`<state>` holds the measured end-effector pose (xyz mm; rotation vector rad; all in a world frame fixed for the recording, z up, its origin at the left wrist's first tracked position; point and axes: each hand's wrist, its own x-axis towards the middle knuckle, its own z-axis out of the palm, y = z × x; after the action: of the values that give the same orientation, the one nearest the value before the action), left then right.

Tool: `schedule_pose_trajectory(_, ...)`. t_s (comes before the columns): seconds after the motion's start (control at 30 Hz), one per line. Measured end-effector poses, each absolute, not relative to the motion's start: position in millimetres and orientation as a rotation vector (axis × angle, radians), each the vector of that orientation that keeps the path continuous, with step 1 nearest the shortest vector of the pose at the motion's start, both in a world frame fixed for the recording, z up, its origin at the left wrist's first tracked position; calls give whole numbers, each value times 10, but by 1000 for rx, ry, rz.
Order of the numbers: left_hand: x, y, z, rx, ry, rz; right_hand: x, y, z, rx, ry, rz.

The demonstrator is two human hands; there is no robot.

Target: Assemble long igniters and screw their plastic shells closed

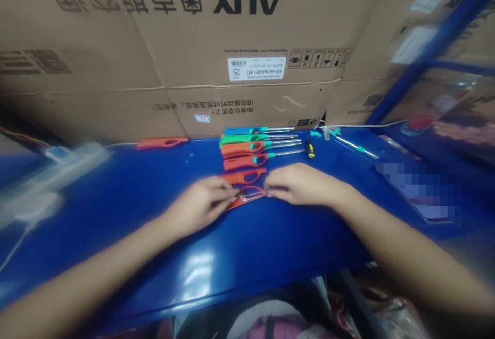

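Observation:
Near the middle of the blue table, my left hand (204, 199) is closed, its fingertips pinched at the left end of a thin, shiny, wire-like piece (253, 195). My right hand (296, 185) pinches the right end of that piece. Directly beneath it lies an orange-red lighter casing (247, 199), partly covered by my left fingers. Just beyond is another orange casing (242, 177) with a trigger loop. Farther back, several long-nosed lighters (245, 161) in red, orange, green and blue lie in a row, their metal tubes pointing right.
A yellow-and-black screwdriver (310, 148) lies beside the lighter tubes. Behind it are a loose metal tube (350, 145) and teal parts (334, 131). An orange casing (162, 143) sits back left, a white power strip (73, 174) at left. Cardboard (185, 60) walls the back.

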<state>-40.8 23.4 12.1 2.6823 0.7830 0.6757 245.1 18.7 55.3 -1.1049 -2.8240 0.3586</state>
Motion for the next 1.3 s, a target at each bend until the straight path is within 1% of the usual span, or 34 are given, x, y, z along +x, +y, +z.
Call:
schedule_pose_trajectory(0.37, -445, 189, 205, 2836, 798, 485, 2473, 190, 574, -1134, -2804, 340)
schedule_pose_trajectory(0.8, -447, 203, 172, 2844, 766, 515, 2477, 192, 571, -1104, -2813, 336)
schedule_pose_trajectory(1.17, -410, 175, 229, 3141, 839, 345, 2475, 184, 571, -1097, -2815, 334)
schedule_pose_trajectory(1.3, -421, 178, 214, 3111, 869, 351, 2472, 188, 557, -1062, -2792, 318)
